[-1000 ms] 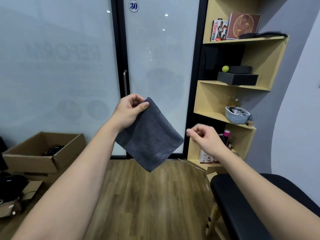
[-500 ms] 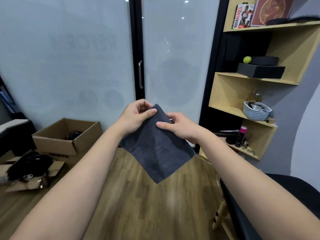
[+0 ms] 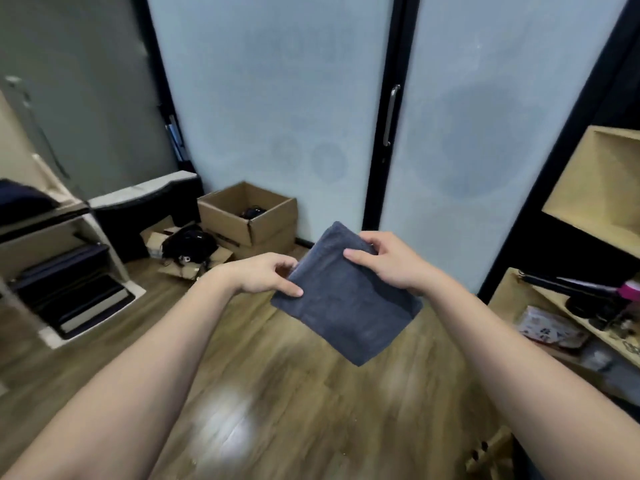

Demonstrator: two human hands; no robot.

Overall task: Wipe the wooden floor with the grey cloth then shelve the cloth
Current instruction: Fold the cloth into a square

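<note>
folded grey cloth, soft nap, both hands

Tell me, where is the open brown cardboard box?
The open brown cardboard box sits on the wooden floor, left of centre, against the frosted glass wall.

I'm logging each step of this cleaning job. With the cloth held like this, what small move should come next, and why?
Probably lower the grey cloth to the wooden floor. Both the left hand and the right hand grip its top edge, it hangs folded in mid-air clear of the boards, and no wiping contact shows yet.
</note>
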